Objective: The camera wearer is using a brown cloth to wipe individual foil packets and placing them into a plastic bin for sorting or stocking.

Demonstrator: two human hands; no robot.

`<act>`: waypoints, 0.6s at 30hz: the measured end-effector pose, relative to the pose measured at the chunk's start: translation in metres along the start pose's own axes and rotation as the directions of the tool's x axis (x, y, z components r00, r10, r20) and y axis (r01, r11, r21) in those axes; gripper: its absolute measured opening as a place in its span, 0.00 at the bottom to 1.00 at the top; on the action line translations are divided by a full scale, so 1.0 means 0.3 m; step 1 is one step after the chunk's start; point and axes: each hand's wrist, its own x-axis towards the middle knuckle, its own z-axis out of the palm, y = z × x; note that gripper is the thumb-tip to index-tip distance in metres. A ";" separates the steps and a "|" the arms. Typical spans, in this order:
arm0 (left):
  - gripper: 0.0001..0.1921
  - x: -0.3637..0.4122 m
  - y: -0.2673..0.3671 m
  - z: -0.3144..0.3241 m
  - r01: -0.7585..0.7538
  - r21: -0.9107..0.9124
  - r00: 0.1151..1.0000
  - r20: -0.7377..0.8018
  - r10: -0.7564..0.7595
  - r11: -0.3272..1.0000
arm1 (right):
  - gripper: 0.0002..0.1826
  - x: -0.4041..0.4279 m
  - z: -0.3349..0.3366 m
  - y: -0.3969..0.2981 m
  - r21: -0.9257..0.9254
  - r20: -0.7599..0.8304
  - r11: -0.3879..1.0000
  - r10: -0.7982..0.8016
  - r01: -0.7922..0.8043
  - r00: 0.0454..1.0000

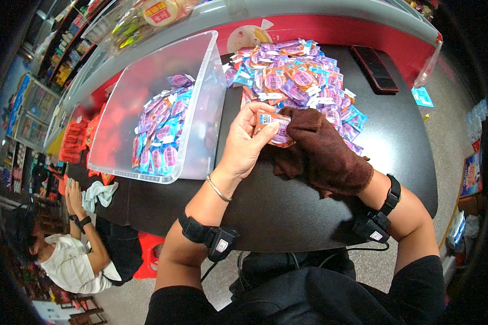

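Note:
Between thumb and fingers, my left hand (pixel 246 142) grips a small snack packet (pixel 279 129) with a purple round print and an orange edge. A dark brown cloth (pixel 329 150) covers my right hand (pixel 325 142), and its folded end presses against the packet's right side. The fingers under the cloth are hidden. Just beyond both hands lies a heap of similar purple, orange and blue packets (pixel 301 77) on the black table (pixel 179 211). To the left, a clear plastic bin (pixel 201 134) rests on its side, its opening towards me, with many packets (pixel 162 130) inside.
A dark phone (pixel 376 69) with a red edge lies at the table's far right. At left, a co-worker (pixel 73 260) sits at the table beside a pale cloth (pixel 99 195) and red packages (pixel 75 138). A grey-edged red counter (pixel 349 30) stands behind the table.

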 end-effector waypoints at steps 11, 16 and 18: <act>0.13 -0.006 0.003 0.005 -0.041 0.065 0.999 0.028 0.039 0.997 | 0.31 -0.056 0.051 0.057 0.476 0.108 0.785 0.395 -0.396 0.913; 0.11 0.002 0.027 -0.019 0.288 0.085 0.957 0.015 -0.290 0.954 | 0.29 -0.009 0.006 0.005 0.000 -0.036 0.997 0.071 -0.072 0.997; 0.12 -0.001 0.031 -0.025 0.303 0.072 0.952 0.022 -0.305 0.950 | 0.28 -0.007 0.011 0.006 0.023 -0.015 0.993 0.114 -0.114 0.993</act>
